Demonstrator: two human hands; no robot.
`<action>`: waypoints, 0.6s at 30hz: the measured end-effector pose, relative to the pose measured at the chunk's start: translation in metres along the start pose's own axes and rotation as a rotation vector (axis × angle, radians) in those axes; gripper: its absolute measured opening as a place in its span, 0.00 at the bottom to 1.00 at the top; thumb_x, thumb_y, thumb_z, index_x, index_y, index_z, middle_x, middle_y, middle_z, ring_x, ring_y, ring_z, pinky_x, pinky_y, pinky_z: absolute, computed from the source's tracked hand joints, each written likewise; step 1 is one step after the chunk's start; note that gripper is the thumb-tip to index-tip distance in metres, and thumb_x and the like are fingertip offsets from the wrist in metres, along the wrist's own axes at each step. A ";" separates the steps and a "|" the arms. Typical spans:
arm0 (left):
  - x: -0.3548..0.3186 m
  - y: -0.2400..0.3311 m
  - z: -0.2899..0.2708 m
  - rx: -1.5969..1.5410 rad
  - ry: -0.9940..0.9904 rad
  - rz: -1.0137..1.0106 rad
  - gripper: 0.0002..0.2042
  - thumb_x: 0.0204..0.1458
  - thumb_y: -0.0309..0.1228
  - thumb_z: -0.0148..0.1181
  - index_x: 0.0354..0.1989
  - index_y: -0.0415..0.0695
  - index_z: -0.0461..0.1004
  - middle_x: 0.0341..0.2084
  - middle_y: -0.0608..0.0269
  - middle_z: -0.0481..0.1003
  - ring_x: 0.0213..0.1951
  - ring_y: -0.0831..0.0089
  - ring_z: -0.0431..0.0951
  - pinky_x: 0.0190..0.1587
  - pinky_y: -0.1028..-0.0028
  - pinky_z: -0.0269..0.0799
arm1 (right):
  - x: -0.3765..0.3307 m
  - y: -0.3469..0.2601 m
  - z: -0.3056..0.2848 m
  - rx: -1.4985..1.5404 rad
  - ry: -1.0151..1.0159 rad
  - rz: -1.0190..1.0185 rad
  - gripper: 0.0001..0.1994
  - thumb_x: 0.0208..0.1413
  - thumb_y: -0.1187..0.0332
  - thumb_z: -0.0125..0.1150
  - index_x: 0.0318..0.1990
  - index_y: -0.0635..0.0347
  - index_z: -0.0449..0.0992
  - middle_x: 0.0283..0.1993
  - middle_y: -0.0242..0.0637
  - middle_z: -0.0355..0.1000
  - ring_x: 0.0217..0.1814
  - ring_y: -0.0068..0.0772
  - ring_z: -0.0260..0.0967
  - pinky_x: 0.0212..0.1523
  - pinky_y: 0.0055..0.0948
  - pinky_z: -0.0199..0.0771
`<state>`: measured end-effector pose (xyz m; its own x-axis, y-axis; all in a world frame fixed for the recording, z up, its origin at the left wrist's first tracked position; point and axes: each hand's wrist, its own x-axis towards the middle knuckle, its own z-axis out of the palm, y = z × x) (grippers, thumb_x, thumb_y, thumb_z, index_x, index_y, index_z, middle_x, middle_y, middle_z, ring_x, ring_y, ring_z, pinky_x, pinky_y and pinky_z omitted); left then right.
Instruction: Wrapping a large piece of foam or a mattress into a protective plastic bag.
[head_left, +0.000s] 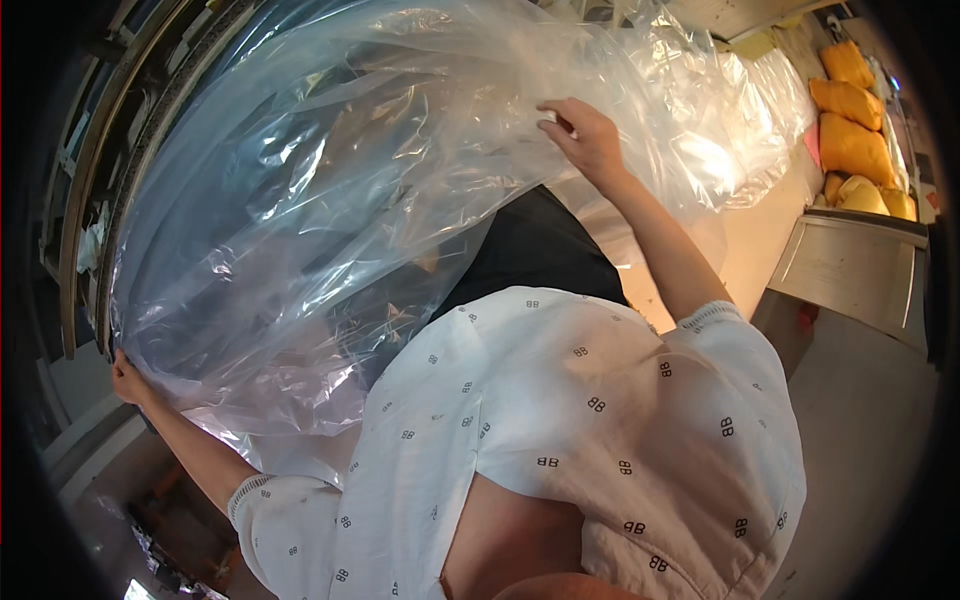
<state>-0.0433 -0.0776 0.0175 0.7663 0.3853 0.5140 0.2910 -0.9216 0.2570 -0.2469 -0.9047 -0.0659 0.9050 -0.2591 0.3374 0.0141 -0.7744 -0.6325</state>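
From my distant place I look down through the head camera. At the right hand [585, 140] the thumb and the forefinger are bent toward each other, with a small gap between their tips. They are over the clear plastic film [250, 270], but I cannot tell if a thin fold of it is caught there. The left hand [128, 380] is at the lower left edge of this film, its fingers folded together; it is too small for me to tell if they pinch the edge.

The film lies wrinkled and shiny between the two hands and beyond them, and it hides most of what is under it. Close along its left side run dark metal bars [72, 230], which limit the space there. Below the film I see black cloth [540, 250] at the lap, and the white patterned shirt [600, 430] blocks much of my lower view.

At upper right, more crumpled clear plastic [745, 110] reaches toward a pile of orange-yellow packages [855, 145]. What they contain does not show. Just below them stands a pale panel [850, 265] with a dark rim; I cannot see any inside of it. Grey floor [850, 420] spreads below.
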 end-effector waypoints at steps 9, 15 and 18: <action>-0.008 -0.001 0.007 0.015 0.005 0.048 0.21 0.46 0.51 0.55 0.31 0.42 0.78 0.27 0.55 0.77 0.31 0.60 0.75 0.36 0.67 0.67 | 0.020 0.011 0.049 -0.130 0.262 0.028 0.04 0.44 0.70 0.57 0.29 0.55 0.72 0.31 0.35 0.71 0.33 0.38 0.69 0.31 0.33 0.67; 0.004 -0.007 0.007 -0.044 0.044 0.025 0.22 0.45 0.52 0.54 0.31 0.43 0.78 0.27 0.56 0.77 0.30 0.61 0.76 0.35 0.67 0.68 | 0.003 0.005 0.039 -0.013 0.172 0.012 0.03 0.45 0.70 0.56 0.29 0.56 0.72 0.30 0.35 0.71 0.33 0.39 0.69 0.31 0.35 0.67; 0.006 -0.011 0.010 -0.032 0.027 0.041 0.22 0.45 0.53 0.54 0.31 0.44 0.78 0.27 0.56 0.77 0.30 0.61 0.76 0.35 0.67 0.68 | 0.014 -0.006 0.058 -0.062 0.226 -0.024 0.04 0.45 0.69 0.56 0.29 0.56 0.72 0.30 0.35 0.70 0.31 0.41 0.68 0.30 0.36 0.68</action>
<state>-0.0359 -0.0658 0.0103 0.7614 0.3486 0.5466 0.2405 -0.9349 0.2611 -0.2095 -0.8701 -0.0975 0.7864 -0.3576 0.5037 0.0016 -0.8143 -0.5805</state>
